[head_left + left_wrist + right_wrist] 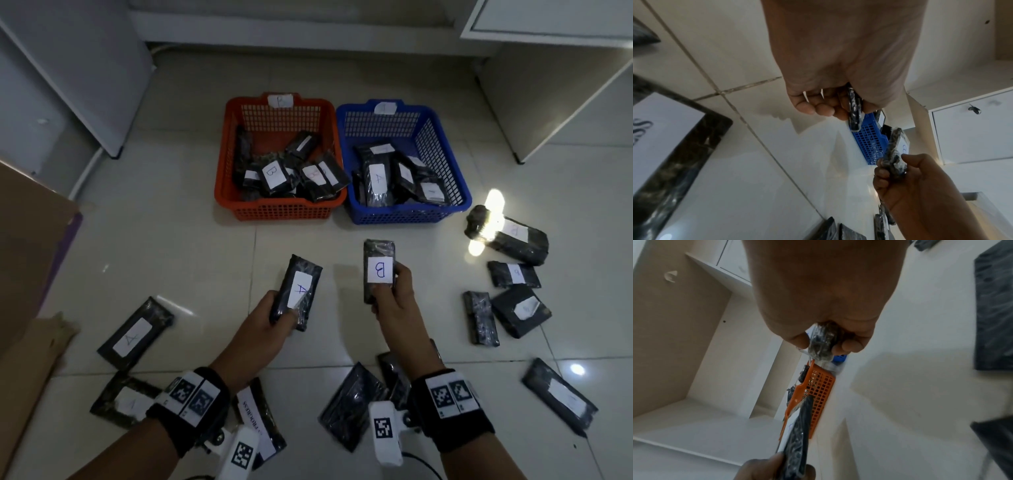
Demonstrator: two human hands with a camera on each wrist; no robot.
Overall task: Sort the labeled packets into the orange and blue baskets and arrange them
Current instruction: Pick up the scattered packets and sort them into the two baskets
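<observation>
My left hand (270, 318) grips a black packet labelled A (297, 291) by its near end, above the floor in front of the orange basket (236, 192). My right hand (390, 305) holds a black packet labelled B (378, 269) upright in front of the blue basket (459, 178). The orange basket carries a B tag (280, 100) and holds several B packets. The blue basket carries a tag (384, 107) and holds several A packets. The left wrist view shows the A packet (854, 112) edge-on between thumb and fingers. In the right wrist view the B packet (822, 342) sits likewise.
Several loose black packets lie on the tiled floor: two at the left (135, 334), some near my wrists (352, 401), several at the right (513, 240). Cardboard (30, 260) lies at the far left. White cabinets (548, 68) stand behind and right of the baskets.
</observation>
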